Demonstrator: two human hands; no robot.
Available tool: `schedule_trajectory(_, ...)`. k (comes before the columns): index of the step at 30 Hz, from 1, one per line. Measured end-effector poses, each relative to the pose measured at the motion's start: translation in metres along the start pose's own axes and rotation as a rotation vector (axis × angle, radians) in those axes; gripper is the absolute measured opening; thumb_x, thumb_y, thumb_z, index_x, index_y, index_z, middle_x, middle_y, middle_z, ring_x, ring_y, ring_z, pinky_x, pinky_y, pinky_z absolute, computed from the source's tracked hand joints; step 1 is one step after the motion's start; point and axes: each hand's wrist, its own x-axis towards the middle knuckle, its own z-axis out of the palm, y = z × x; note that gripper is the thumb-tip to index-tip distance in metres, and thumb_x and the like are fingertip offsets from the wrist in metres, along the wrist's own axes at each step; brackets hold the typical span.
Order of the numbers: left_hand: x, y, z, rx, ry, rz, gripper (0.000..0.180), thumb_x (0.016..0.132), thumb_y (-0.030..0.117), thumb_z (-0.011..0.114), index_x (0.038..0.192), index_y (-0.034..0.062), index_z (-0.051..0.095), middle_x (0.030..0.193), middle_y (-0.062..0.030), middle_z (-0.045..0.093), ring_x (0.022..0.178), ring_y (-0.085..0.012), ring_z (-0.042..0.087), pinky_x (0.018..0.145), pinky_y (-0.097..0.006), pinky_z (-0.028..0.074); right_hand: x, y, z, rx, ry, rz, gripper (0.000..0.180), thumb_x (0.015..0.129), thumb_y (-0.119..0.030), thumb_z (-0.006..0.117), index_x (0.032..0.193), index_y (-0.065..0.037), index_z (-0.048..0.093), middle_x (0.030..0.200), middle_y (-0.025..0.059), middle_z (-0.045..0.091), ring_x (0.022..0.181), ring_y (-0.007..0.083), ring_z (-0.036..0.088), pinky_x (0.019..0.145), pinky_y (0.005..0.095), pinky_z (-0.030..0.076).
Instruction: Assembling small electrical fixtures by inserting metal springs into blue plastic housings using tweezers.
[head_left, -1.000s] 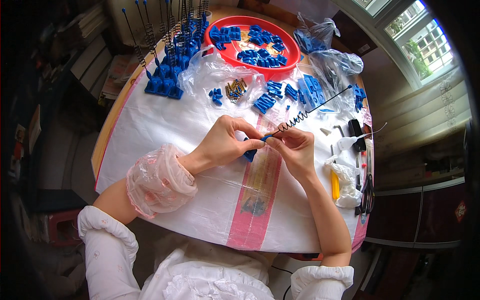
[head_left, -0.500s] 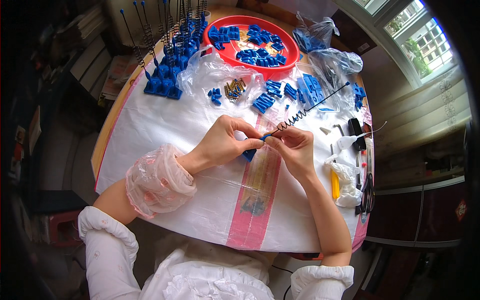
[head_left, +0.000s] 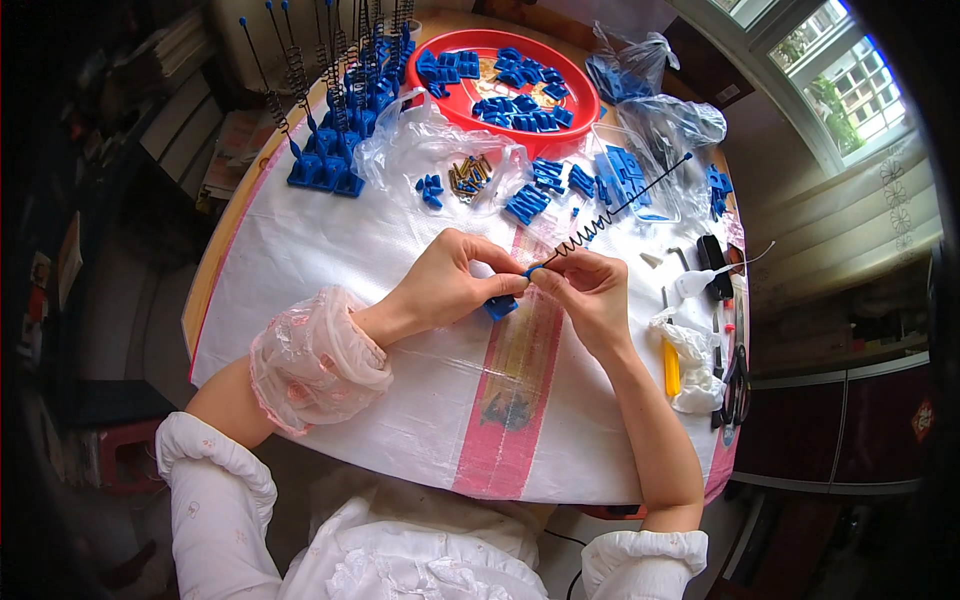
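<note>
Spring rod (head_left: 612, 212): in front of you, over the middle of the bench, slanting up and to the right from your fingertips; black, coiled along its lower part and straight above, with a rounded tip (head_left: 688, 156).
Bench (head_left: 204, 285): its wooden edge shows along your left; most of the top lies under the white sheet.
White sheet (head_left: 400, 430): spread beneath both your hands, a pink-edged band running through it toward you.
Red basin (head_left: 580, 72): at the far side, holding clusters of blue clips (head_left: 541, 121).
Upright stands (head_left: 325, 172): blue, grouped at your far left, black sprung rods rising from them.
Clear bag (head_left: 390, 140): crumpled, just beside the stands and in front of the basin.
Left hand (head_left: 450, 275): closed to a pinch, thumb and forefinger meeting on the small blue piece (head_left: 532, 271) at the rod's lower end; your other fingers are mostly hidden.
Right hand (head_left: 590, 290): also pinched closed, thumb and bent fingers on the rod's lower end, right beside your left fingertips.
White bottle (head_left: 690, 286): lying to your right, its thin nozzle pointing away from you.
Yellow handle (head_left: 670, 368): nearer you than the bottle, beside crumpled white plastic (head_left: 700, 385).
Blue base (head_left: 500, 306): under your left thumb; you cannot tell whether it joins the small blue piece.
Brass pieces (head_left: 468, 178): piled beyond your hands, with loose blue bits (head_left: 430, 190) just left of them.
</note>
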Motion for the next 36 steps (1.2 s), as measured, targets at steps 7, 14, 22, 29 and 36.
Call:
schedule_trajectory(7,0.002,0.0,-0.002,-0.027,-0.047,-0.011,0.019,0.085,0.013,0.076,0.098,0.0001,0.077,0.088,-0.0119,0.075,0.082,-0.015,0.067,0.079,-0.029,0.052,0.001,-0.004,-0.003,-0.021,-0.015,0.023,0.008,0.083,-0.005,0.077,0.087,0.002,0.074,0.078,0.0041,0.071,0.072,0.0068,0.06,0.064,0.0222,0.045)
schedule_trajectory(14,0.004,-0.004,-0.004,-0.106,-0.126,-0.085,0.016,0.093,0.018,0.068,0.098,0.0055,0.078,0.085,-0.0039,0.076,0.083,-0.0094,0.067,0.116,-0.042,0.028,0.002,-0.012,0.001,0.056,-0.035,0.1,0.011,0.086,-0.007,0.076,0.092,0.002,0.075,0.081,0.0054,0.073,0.072,0.0072,0.064,0.066,0.0211,0.049)
schedule_trajectory(22,0.008,-0.009,-0.01,-0.21,-0.214,-0.127,0.02,0.097,0.021,0.063,0.102,0.0071,0.076,0.087,-0.0011,0.076,0.083,-0.0083,0.069,0.122,-0.047,0.01,0.004,-0.009,-0.001,0.119,-0.044,0.116,0.013,0.09,-0.005,0.071,0.099,0.004,0.074,0.086,0.0088,0.074,0.078,0.0115,0.069,0.073,0.024,0.054)
schedule_trajectory(29,0.01,-0.005,-0.017,-0.172,-0.268,-0.151,0.025,0.097,0.016,0.065,0.109,-0.0045,0.072,0.091,-0.0087,0.073,0.085,-0.0127,0.069,0.082,-0.025,0.054,0.004,-0.008,0.0,0.106,-0.04,0.106,0.012,0.09,-0.005,0.071,0.096,0.005,0.073,0.086,0.0095,0.074,0.078,0.0121,0.069,0.073,0.0243,0.054)
schedule_trajectory(36,0.012,-0.007,-0.019,-0.213,-0.317,-0.206,0.028,0.098,0.019,0.063,0.111,-0.0041,0.072,0.091,-0.0082,0.074,0.084,-0.0117,0.069,0.082,-0.024,0.053,0.002,-0.008,0.002,0.113,-0.016,0.119,0.011,0.089,-0.006,0.072,0.093,0.004,0.074,0.082,0.008,0.074,0.076,0.0101,0.068,0.07,0.0235,0.053)
